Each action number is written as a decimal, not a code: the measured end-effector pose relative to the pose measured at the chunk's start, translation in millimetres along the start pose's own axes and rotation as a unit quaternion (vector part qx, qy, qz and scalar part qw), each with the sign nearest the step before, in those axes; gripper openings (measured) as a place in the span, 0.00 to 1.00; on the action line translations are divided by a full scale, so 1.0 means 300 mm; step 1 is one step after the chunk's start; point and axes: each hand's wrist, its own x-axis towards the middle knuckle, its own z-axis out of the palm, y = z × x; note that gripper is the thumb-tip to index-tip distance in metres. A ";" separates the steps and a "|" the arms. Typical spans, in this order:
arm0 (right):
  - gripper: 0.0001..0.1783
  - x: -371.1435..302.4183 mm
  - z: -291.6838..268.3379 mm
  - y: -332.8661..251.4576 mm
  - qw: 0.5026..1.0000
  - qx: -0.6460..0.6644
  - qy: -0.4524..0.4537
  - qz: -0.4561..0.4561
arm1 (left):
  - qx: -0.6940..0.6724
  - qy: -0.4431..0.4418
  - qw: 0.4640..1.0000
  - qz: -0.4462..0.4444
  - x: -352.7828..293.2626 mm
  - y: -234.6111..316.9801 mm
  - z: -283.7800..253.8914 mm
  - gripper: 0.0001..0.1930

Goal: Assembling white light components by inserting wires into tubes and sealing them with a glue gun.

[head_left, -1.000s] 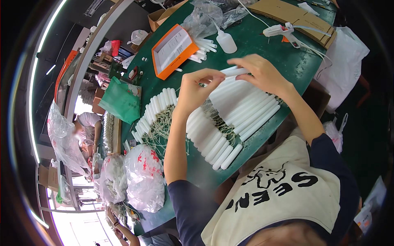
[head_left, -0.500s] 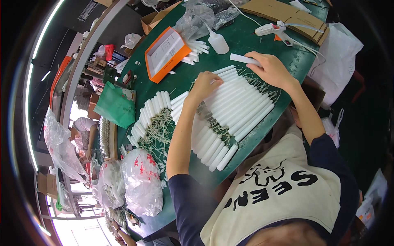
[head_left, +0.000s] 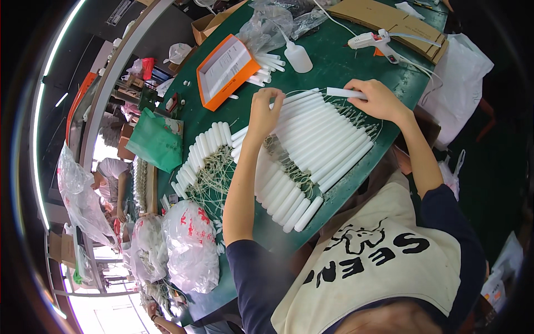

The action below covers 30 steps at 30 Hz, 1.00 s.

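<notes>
right grip (head_left: 379,100) closed round slim, straight white tube (head_left: 338,92); left grip (head_left: 265,108) curled, cannot tell contents.

Orange box (head_left: 233,86), white spouted bottle (head_left: 299,58) and glue gun (head_left: 371,40) are being carried by the green table (head_left: 331,61). Flat brown cardboard (head_left: 389,25) is being seen near the gun, crumpled clear plastic (head_left: 267,28) near the bottle. Green bag (head_left: 157,142) and red-printed plastic bag (head_left: 192,245) are being seen left; another person (head_left: 115,181) is being shown beyond.
</notes>
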 end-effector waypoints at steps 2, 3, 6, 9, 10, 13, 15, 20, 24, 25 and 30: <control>0.12 0.004 0.022 0.004 1.000 -0.001 0.000 -0.011 | 0.002 0.009 1.000 0.006 -0.001 -0.003 -0.002 0.08; 0.12 0.008 0.031 0.004 1.000 0.000 0.000 -0.013 | 0.003 0.009 1.000 0.006 -0.003 -0.008 -0.004 0.08; 0.11 0.012 0.045 0.004 1.000 -0.019 0.011 0.005 | 0.017 -0.004 1.000 0.013 -0.002 -0.014 0.002 0.10; 0.11 0.020 0.058 0.010 0.999 -0.039 -0.005 0.013 | -0.001 -0.005 1.000 0.016 -0.002 -0.017 0.003 0.11; 0.11 0.023 0.064 0.011 0.999 -0.040 -0.007 0.015 | -0.001 -0.004 1.000 0.012 -0.004 -0.019 0.002 0.11; 0.11 0.032 0.077 0.022 0.999 -0.044 -0.001 0.010 | -0.009 -0.006 1.000 0.007 -0.003 -0.020 0.003 0.11; 0.11 0.039 0.075 0.002 0.999 -0.045 0.006 0.000 | -0.015 -0.007 1.000 0.005 -0.008 -0.021 -0.002 0.11; 0.13 0.068 0.090 -0.056 0.996 0.028 0.036 -0.081 | -0.012 -0.034 0.999 -0.002 -0.013 0.003 0.000 0.12; 0.10 0.093 0.107 -0.118 0.998 -0.020 -0.042 -0.051 | -0.062 -0.101 0.991 -0.055 -0.015 -0.002 -0.031 0.12; 0.09 0.099 0.122 -0.116 0.996 -0.038 -0.041 -0.074 | -0.051 -0.098 0.993 -0.051 -0.021 -0.022 -0.052 0.12; 0.11 0.127 0.162 -0.109 0.987 -0.111 -0.030 -0.112 | 0.049 -0.119 0.989 -0.070 -0.065 -0.116 -0.142 0.09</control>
